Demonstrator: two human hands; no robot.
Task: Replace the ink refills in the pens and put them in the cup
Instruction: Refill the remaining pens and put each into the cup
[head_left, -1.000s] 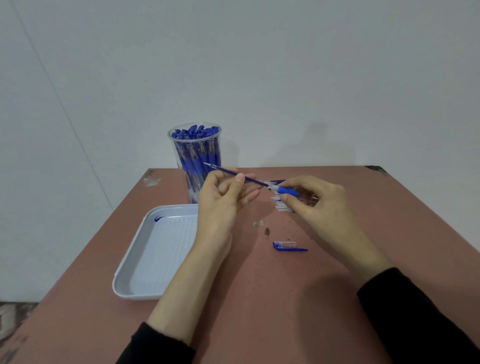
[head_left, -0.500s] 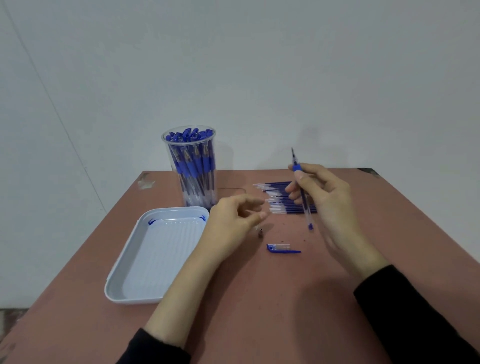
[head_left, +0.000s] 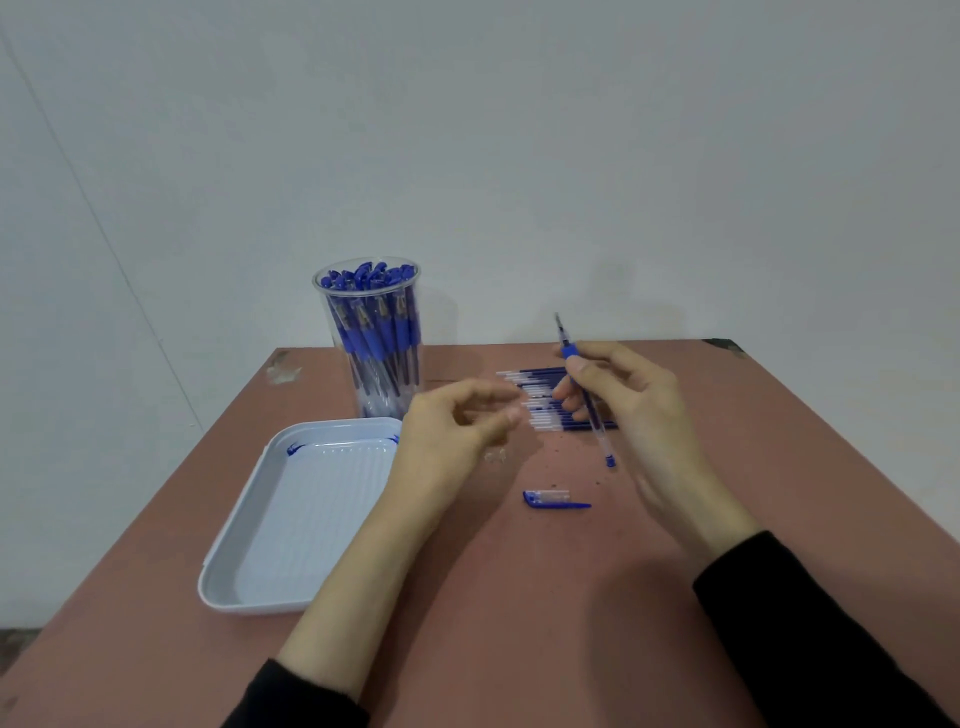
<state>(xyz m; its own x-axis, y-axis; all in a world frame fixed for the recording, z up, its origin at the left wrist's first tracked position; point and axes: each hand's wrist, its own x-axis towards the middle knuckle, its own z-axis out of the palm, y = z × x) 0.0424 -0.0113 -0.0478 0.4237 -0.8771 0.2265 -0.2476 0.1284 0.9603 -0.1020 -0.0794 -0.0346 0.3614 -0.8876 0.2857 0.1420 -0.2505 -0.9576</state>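
Observation:
My right hand (head_left: 644, 410) pinches a blue-gripped pen (head_left: 592, 410) near its upper end. The pen stands nearly upright, its thin tip pointing up and its blue end hanging just above the table. My left hand (head_left: 447, 441) hovers to the left of it, fingers loosely curled, with nothing visible in them. Several blue ink refills (head_left: 540, 410) lie in a row on the table between and behind the hands. At the back left, a clear cup (head_left: 366, 332) is full of blue pens. A blue pen cap (head_left: 553, 500) lies in front of the hands.
A white tray (head_left: 249, 571) sits at the left of the reddish-brown table (head_left: 519, 623). A small clear pen part (head_left: 496, 457) lies under my left fingers. A grey wall stands close behind the table.
A second ago both hands held the pen level. My left hand has let go and dropped lower, and my right hand has swung the pen upright.

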